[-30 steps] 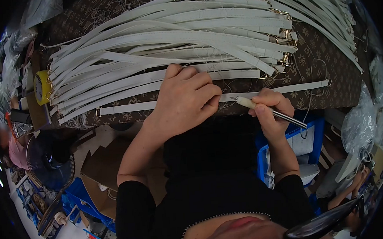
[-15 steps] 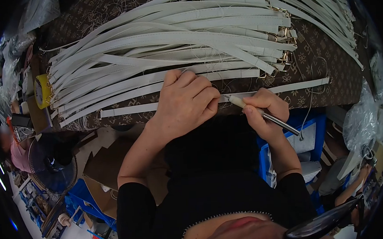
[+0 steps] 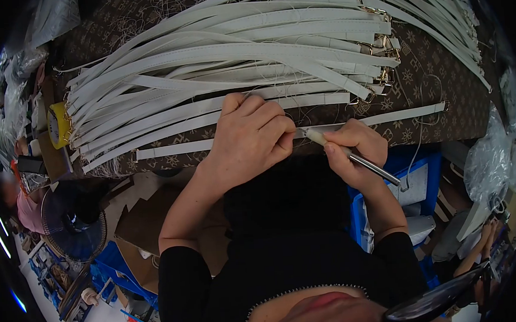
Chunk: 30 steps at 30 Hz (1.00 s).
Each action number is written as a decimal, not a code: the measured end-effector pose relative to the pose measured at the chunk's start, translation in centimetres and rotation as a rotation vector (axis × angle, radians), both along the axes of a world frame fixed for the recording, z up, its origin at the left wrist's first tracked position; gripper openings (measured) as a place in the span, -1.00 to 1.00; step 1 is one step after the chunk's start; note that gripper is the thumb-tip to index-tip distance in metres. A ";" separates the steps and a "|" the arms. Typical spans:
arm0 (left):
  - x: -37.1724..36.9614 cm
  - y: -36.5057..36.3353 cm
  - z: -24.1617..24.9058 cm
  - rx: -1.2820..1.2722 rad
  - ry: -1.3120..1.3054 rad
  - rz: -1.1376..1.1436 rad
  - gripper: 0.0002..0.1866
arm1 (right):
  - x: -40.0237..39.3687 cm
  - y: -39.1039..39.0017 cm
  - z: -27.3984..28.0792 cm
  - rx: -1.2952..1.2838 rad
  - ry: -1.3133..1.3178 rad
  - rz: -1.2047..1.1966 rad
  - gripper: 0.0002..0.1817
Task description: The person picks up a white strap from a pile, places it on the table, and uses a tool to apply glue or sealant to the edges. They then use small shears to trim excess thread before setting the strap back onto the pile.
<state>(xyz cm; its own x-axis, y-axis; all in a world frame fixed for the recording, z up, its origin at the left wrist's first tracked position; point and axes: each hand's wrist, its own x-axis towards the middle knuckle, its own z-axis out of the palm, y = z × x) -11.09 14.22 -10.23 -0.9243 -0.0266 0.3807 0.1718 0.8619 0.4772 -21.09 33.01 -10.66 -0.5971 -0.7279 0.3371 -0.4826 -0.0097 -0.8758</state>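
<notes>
One narrow white strap [image 3: 394,116] lies along the near edge of the table, with a metal buckle at each end. My left hand [image 3: 250,132] is closed over its middle, fingers curled and pinching, hiding that stretch. Close beside it, my right hand [image 3: 358,149] grips a slim pen-like tool [image 3: 374,168] with a silver shaft and a cream-coloured front part. The tool's front end meets the strap just right of my left fingers; its fine tip is too small to make out. Behind both hands lies a large pile of white straps [image 3: 216,57] with gold-toned buckles.
A brown patterned cloth [image 3: 426,56] covers the table. A yellow round object [image 3: 59,125] sits left of the pile. Loose threads trail over the straps. Below are a fan [image 3: 73,222], a cardboard box [image 3: 138,227] and a blue crate [image 3: 431,180]. Plastic bags [image 3: 487,159] hang right.
The tool in my right hand has tilted slightly, and its front end sits a little closer to the strap. My left hand stays in place on the strap.
</notes>
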 end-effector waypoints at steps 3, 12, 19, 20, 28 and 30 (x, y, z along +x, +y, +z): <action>0.0 0.0 0.0 0.014 -0.016 -0.004 -0.74 | 0.0 -0.1 0.0 -0.005 0.003 -0.001 -0.88; -0.1 0.0 0.5 0.022 -0.049 0.001 -0.82 | -0.1 -0.3 0.2 -0.003 0.042 0.017 -0.88; -0.2 0.0 0.5 0.011 -0.041 0.004 -0.82 | -0.1 -0.5 0.3 0.006 0.020 -0.020 -0.87; -0.2 0.0 0.5 0.011 -0.042 0.005 -0.82 | 0.0 -0.4 0.2 0.007 0.020 -0.020 -0.87; -0.1 -0.1 0.1 0.023 -0.024 -0.006 -0.75 | -0.1 -0.3 0.2 0.024 0.034 -0.008 -0.87; 0.0 -0.1 0.1 0.022 -0.023 -0.007 -0.75 | -0.1 -0.4 0.2 0.022 0.036 -0.011 -0.87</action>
